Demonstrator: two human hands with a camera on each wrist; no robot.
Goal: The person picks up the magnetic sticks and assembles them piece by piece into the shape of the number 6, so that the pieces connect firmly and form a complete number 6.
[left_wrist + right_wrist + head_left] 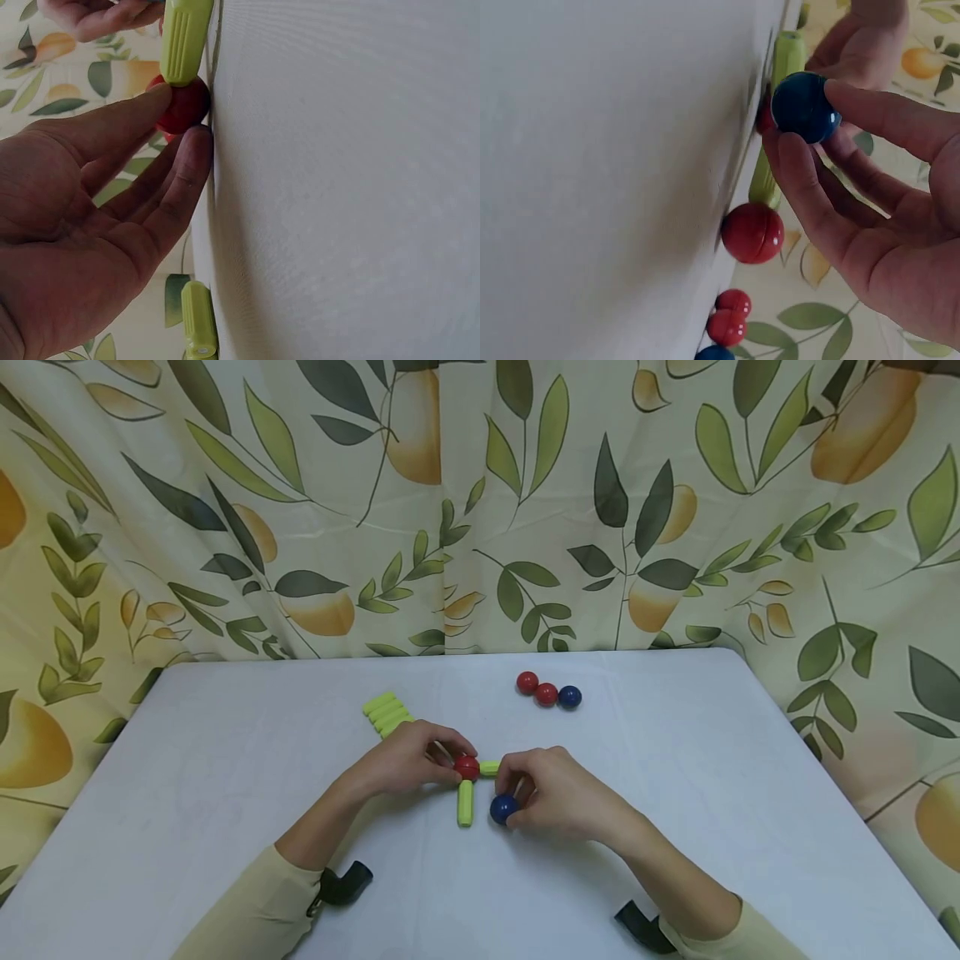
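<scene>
My left hand (416, 758) pinches a red ball (467, 767) resting on the table. From that ball one green stick (466, 803) points toward me, and another green stick (489, 768) runs right. A second red ball (753, 233) sits at the far end of the right-hand stick; my right hand hides it in the head view. Between thumb and fingers, my right hand (562, 793) holds a blue ball (504, 809), right of the near stick and apart from it. The right wrist view shows the blue ball (805, 107) at the fingertips.
Several green sticks (387, 712) lie side by side behind my left hand. Farther back on the white-covered table (637, 710), a red ball (527, 682), another red ball (546, 695) and a blue ball (570, 697) form a row. A leaf-patterned curtain (540, 527) hangs behind the table.
</scene>
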